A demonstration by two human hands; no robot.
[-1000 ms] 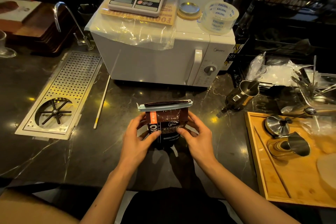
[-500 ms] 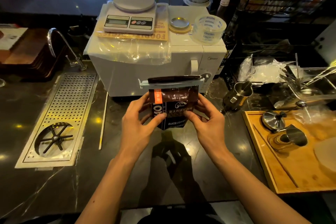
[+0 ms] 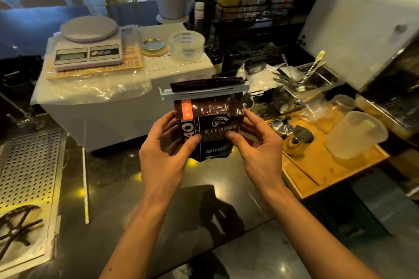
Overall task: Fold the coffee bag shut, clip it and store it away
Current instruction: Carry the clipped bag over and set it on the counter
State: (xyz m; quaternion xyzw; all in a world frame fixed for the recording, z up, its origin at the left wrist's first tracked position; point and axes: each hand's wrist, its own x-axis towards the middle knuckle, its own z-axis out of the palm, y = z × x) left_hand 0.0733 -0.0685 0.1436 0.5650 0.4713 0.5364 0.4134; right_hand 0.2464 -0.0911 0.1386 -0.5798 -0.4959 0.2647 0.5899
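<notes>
A dark brown coffee bag (image 3: pixel 212 124) with an orange label strip is held upright in the air above the dark counter. Its top is folded over and a long pale grey-green clip (image 3: pixel 205 93) is clamped across the fold. My left hand (image 3: pixel 165 154) grips the bag's left side, thumb on the front. On the bag's right side, my right hand (image 3: pixel 258 149) holds it the same way. The bag's lower back is hidden by my fingers.
A white microwave (image 3: pixel 127 106) stands behind the bag, with a kitchen scale (image 3: pixel 88 45) and a tape roll (image 3: pixel 187 45) on top. A perforated drip tray (image 3: pixel 27 179) lies at left. At right, a wooden tray (image 3: pixel 322 165) holds metal jugs and a plastic cup (image 3: pixel 353 133). A white machine (image 3: pixel 360 27) rises far right.
Both hands have lifted the clipped bag up off the counter and carried it forward and to the right. My view has swung upward and to the right.
</notes>
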